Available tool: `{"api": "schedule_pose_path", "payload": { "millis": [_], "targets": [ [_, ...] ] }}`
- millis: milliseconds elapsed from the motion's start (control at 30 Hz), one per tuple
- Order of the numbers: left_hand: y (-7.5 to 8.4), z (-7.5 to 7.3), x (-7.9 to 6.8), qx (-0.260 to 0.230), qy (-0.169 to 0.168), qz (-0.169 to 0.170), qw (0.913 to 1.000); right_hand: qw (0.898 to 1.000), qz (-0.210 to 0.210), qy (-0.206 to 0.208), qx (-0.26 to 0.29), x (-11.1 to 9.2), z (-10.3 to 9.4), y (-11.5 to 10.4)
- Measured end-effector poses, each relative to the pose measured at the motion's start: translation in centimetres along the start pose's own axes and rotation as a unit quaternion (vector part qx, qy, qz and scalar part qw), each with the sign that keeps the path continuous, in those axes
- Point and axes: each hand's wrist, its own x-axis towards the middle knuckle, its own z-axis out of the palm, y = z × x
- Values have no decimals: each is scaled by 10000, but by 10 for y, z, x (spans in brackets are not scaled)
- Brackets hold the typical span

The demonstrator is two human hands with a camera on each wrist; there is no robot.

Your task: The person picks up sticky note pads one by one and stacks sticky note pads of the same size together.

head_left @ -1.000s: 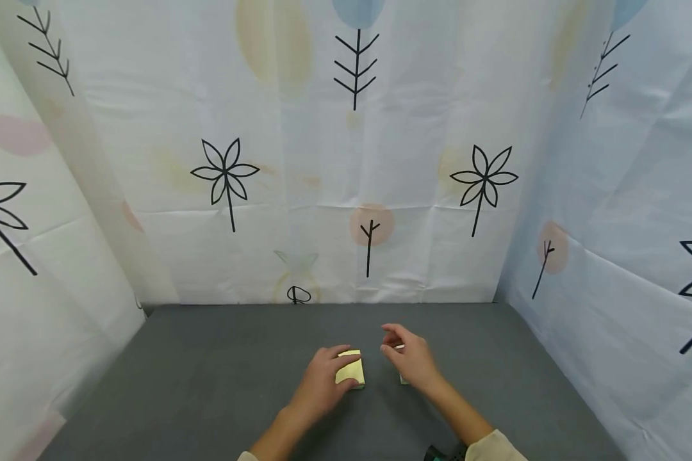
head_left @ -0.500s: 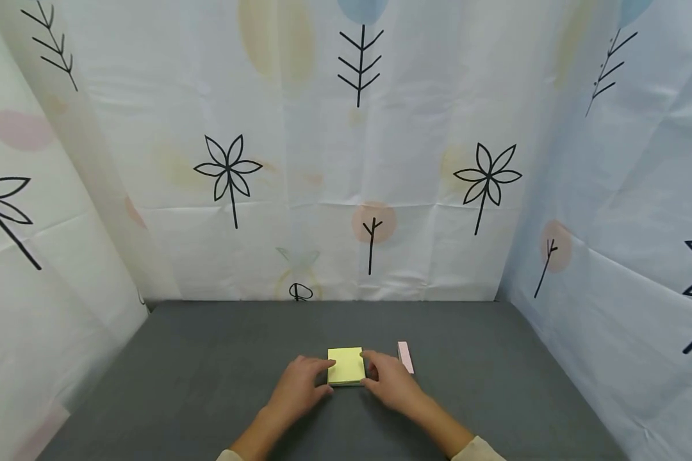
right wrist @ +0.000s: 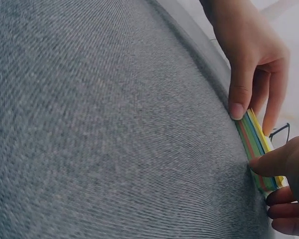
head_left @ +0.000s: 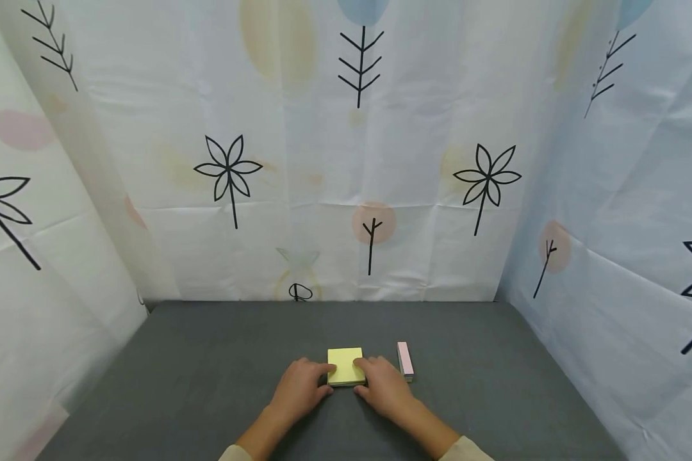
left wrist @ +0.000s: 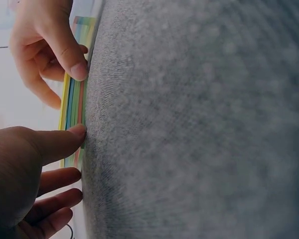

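A square stack of sticky notes lies on the grey table, yellow on top. Its layered edge shows blue, green and reddish bands in the left wrist view. My left hand pinches the stack's left side, its thumb against the near edge. On the opposite side my right hand pinches the right part, with a fingertip on the yellow top and the thumb low at the near corner. Just beyond the right hand stands a narrow pad with a pink top, apart from the stack.
The dark grey tabletop reaches back to a white printed curtain. More of the same curtain closes off the right side, and another panel hangs on the left.
My right hand has come left from the pink pad to the yellow stack, uncovering the pad. My left hand has shifted left, off the stack's top to its side.
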Motion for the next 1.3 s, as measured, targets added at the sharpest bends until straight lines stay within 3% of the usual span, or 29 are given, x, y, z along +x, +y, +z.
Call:
{"api": "schedule_pose_path", "payload": {
  "millis": [467, 900, 1133, 1300],
  "targets": [
    [2, 6, 4, -81, 71, -43, 9999, 9997, -106, 162, 168, 5, 5, 3],
    [11, 3, 7, 602, 162, 563, 9965, 9987, -273, 247, 351, 2, 3, 8],
    [11, 1, 3, 398, 65, 514, 9979, 9987, -32, 108, 498, -5, -5, 9],
    [-3, -11, -6, 221, 90, 298, 9993, 9948, 294, 108, 969, -14, -21, 10]
  ]
}}
